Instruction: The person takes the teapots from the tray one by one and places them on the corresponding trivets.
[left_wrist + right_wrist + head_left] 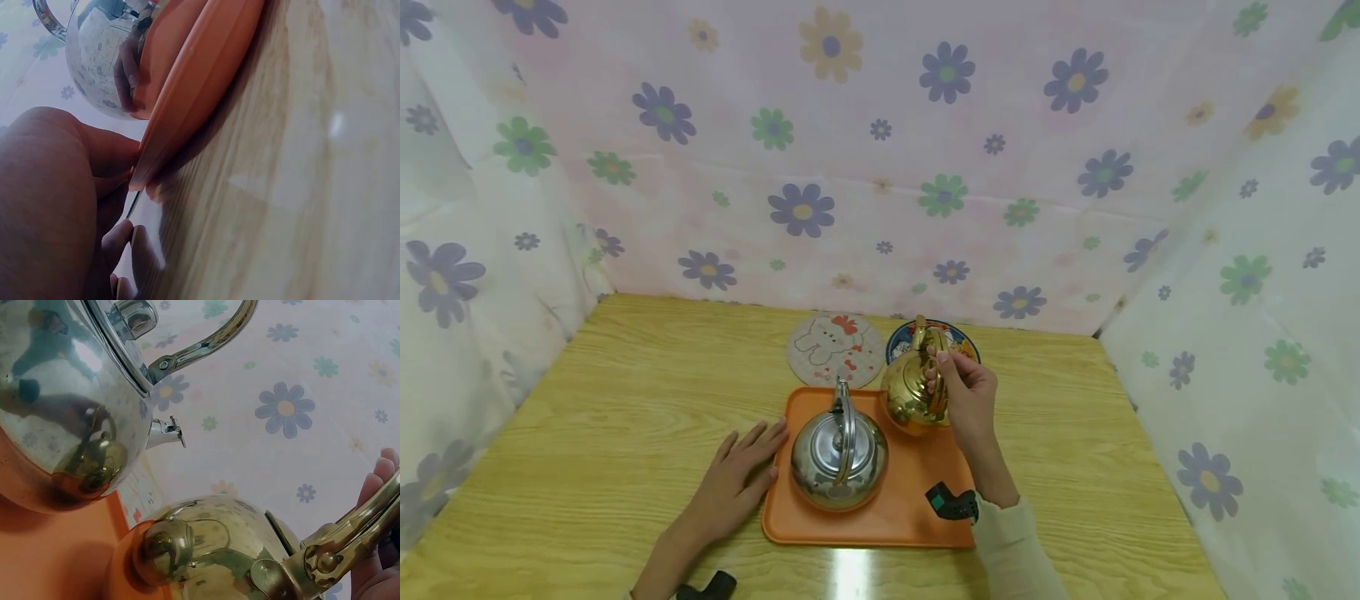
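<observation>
1. Gold kettle (913,392) sits at the upper right corner of the orange tray (880,521), just right of frame centre in the head view; whether its base rests on the tray or is just lifted I cannot tell.
2. Its handle arches over the top, running toward the far wall, and the right hand (967,392) comes in from the kettle's right side with fingers curled round that handle.
3. Silver kettle (839,454) stands on the tray's left half, below and left of the gold one, close beside it but apart.
4. Left hand (741,475) lies flat on the table (610,400), fingers straight, fingertips touching the tray's left edge; it grips nothing.
5. Two round mats lie beyond the tray: a white cartoon mat (835,350) and a blue mat (955,337) partly hidden behind the gold kettle.
6. What either kettle contains cannot be seen; the silver one's lid is on.
</observation>
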Demonstrator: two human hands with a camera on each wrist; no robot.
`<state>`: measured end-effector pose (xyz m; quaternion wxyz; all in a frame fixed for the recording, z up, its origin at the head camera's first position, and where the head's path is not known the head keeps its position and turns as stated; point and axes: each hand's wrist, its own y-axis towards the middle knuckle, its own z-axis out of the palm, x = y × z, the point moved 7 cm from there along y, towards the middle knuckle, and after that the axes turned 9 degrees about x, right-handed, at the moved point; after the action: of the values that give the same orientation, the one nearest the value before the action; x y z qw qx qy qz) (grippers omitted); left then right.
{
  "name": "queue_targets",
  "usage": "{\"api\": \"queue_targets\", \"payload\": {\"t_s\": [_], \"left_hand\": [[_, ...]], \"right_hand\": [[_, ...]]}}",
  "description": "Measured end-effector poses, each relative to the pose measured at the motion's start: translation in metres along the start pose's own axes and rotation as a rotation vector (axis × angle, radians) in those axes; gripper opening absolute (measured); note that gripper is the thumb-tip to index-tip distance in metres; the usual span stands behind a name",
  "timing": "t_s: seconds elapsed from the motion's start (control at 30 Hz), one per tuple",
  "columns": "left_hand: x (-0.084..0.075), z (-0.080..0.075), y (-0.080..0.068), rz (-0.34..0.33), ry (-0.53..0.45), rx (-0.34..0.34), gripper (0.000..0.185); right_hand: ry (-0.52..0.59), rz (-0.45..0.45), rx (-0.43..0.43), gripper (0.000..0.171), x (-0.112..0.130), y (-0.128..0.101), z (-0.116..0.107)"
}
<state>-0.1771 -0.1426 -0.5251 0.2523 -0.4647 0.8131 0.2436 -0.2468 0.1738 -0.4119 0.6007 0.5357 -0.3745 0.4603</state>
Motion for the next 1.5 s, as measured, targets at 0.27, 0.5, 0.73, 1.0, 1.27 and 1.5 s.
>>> {"api": "queue_targets", "payload": {"t_s": [0.27,0.5,0.73,1.0,1.27,1.5], "left_hand": [[-0.002,0.001,0.003,0.013,0.002,-0.003,0.049],[-0.003,0.001,0.005,-0.003,-0.016,0.01,0.049],[-0.001,0.002,0.003,-0.007,-0.017,0.001,0.049],[0.0,0.002,0.001,-0.008,-0.005,-0.009,0.048],[-0.001,0.001,0.0,-0.013,0.001,-0.02,0.047],[-0.002,-0.001,-0.001,-0.008,-0.008,-0.029,0.047]], "right_hand": [[-0.025,-0.027,-0.001,0.03,0.003,0.002,-0.003],[-0.038,-0.049,0.012,0.032,0.004,0.006,-0.003],[-0.05,-0.06,0.024,0.032,0.002,0.01,-0.003],[-0.067,-0.058,0.031,0.031,-0.001,0.012,-0.003],[-0.061,-0.052,0.039,0.036,-0.003,0.017,-0.002],[-0.077,-0.06,0.036,0.035,-0.002,0.02,-0.002]]}}
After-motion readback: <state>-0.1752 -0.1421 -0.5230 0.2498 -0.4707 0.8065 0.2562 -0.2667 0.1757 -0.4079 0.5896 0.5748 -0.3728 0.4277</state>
